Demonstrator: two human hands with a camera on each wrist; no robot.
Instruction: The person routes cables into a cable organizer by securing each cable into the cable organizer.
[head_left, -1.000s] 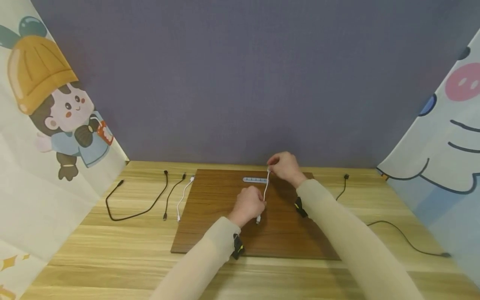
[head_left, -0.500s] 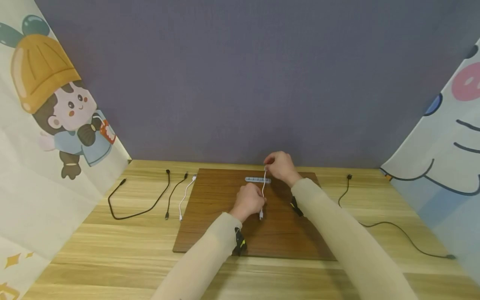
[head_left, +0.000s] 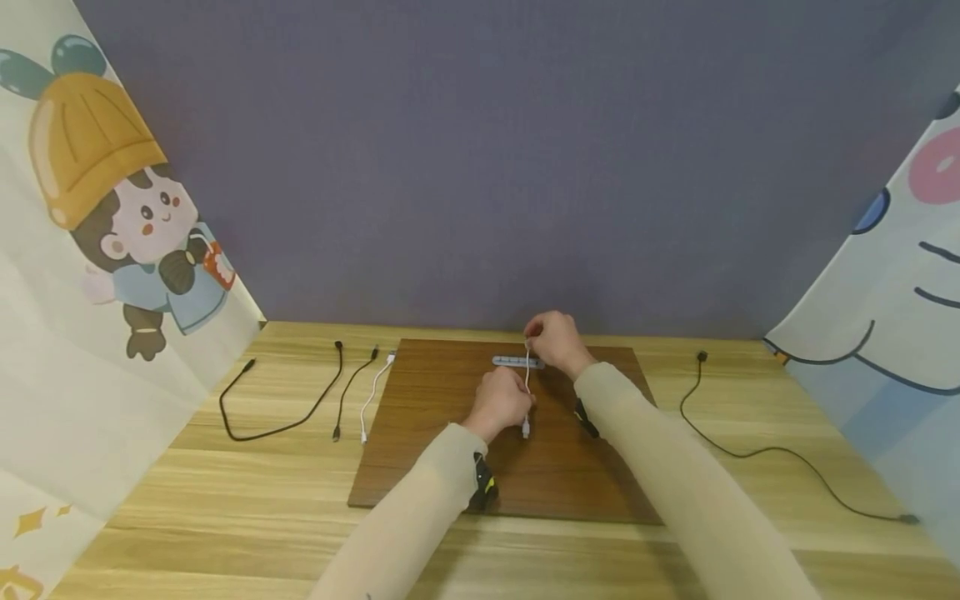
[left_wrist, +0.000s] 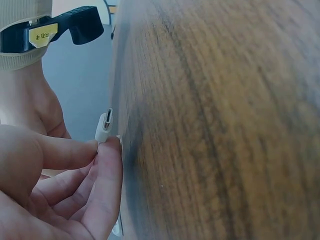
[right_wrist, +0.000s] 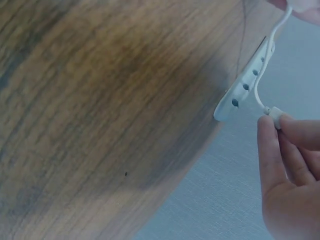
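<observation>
A white charging cable [head_left: 527,379] is stretched between both hands over the right part of a pale blue cable holder [head_left: 508,362], a slotted strip on the dark wooden board [head_left: 427,433]. On the near side, my left hand [head_left: 501,400] pinches the cable close to its USB-C plug [left_wrist: 105,125], which sticks out past thumb and forefinger in the left wrist view. At the far end, thumb and fingertips of my right hand [head_left: 557,340] pinch the other plug [right_wrist: 275,116]. The right wrist view has the cable [right_wrist: 257,89] running alongside the holder's round slots [right_wrist: 245,86].
Left of the board lie a long black cable [head_left: 281,432], a shorter black cable [head_left: 344,393] and another white cable [head_left: 370,400]. One more black cable [head_left: 772,450] curves across the light wooden table [head_left: 225,517] on the right. A grey wall [head_left: 480,167] rises behind the table.
Both hands have kept their grip while the cable shifted left relative to the holder, from beside its right end to over it. The head view has turned slightly.
</observation>
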